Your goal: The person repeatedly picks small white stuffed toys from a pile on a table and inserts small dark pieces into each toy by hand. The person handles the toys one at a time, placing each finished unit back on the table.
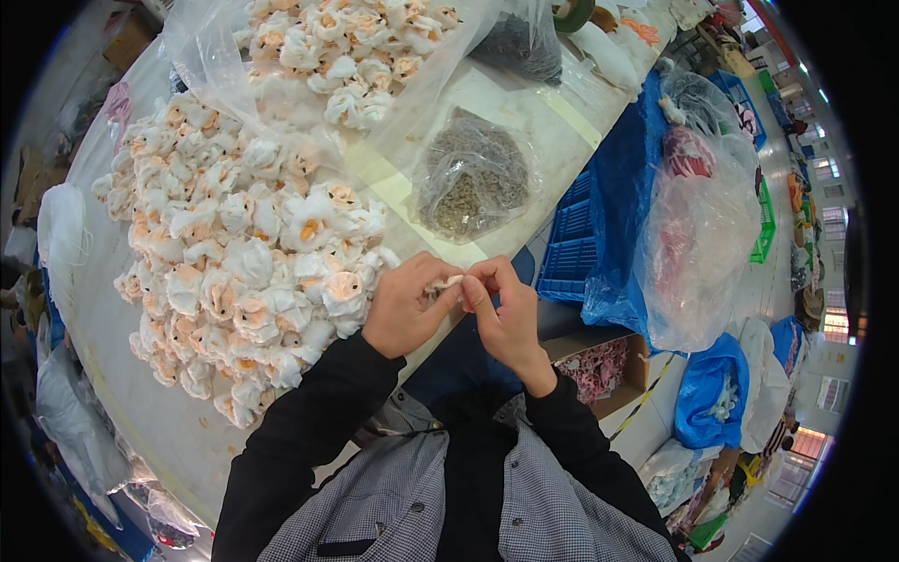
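Above the table's near edge, my left hand (409,302) and my right hand (506,318) meet, fingertips pinched together. Between them is a small cream-white soft piece (450,281), mostly covered by the fingers, so its exact kind does not show. Right beside my left hand spreads a large heap of white fluffy plush pieces (239,253) with peach middles and small dark dots. Just beyond my hands lies a clear plastic bag (475,178) full of small brownish-grey bits.
More plush pieces (346,42) lie under clear plastic sheeting at the far side of the pale table (103,309). A blue crate (568,244) and a blue bag (613,206) stand at the right. Below them sits a cardboard box (637,375) of pink pieces.
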The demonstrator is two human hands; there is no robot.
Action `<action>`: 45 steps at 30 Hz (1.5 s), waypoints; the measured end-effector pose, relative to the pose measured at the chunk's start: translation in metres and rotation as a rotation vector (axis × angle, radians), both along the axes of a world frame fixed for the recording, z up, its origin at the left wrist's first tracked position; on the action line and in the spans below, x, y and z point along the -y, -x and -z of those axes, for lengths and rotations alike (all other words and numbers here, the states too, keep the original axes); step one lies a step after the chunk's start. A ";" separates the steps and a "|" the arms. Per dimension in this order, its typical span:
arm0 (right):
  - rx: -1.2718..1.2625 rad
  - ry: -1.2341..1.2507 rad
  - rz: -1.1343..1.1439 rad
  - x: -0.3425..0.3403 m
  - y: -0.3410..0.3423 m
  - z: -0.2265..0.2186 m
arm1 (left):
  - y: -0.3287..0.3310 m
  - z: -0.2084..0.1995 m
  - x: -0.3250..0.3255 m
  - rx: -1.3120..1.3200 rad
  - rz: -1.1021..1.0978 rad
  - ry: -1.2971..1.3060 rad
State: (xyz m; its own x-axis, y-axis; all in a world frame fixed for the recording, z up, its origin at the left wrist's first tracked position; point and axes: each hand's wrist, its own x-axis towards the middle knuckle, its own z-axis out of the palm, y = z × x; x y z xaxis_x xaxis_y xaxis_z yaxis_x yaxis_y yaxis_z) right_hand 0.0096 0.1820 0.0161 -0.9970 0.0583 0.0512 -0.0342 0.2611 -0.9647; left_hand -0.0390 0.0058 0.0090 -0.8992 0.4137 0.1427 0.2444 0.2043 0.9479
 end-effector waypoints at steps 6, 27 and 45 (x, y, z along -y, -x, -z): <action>-0.192 -0.329 0.014 0.001 0.013 -0.008 | -0.005 0.015 -0.005 0.010 -0.143 -0.086; -0.480 -0.871 -0.108 -0.021 0.098 0.015 | -0.007 0.021 -0.009 0.046 -0.228 -0.130; -0.374 -0.448 -0.053 -0.012 0.032 -0.005 | -0.006 0.017 -0.007 -0.003 -0.197 -0.075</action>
State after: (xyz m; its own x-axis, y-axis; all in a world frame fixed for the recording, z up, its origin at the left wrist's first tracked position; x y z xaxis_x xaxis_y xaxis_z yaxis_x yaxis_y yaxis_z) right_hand -0.0222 0.1940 0.0213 -0.9075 -0.0994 0.4081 -0.3750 0.6297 -0.6804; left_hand -0.0333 0.0127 -0.0082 -0.9612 0.2183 0.1688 0.2092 0.1775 0.9616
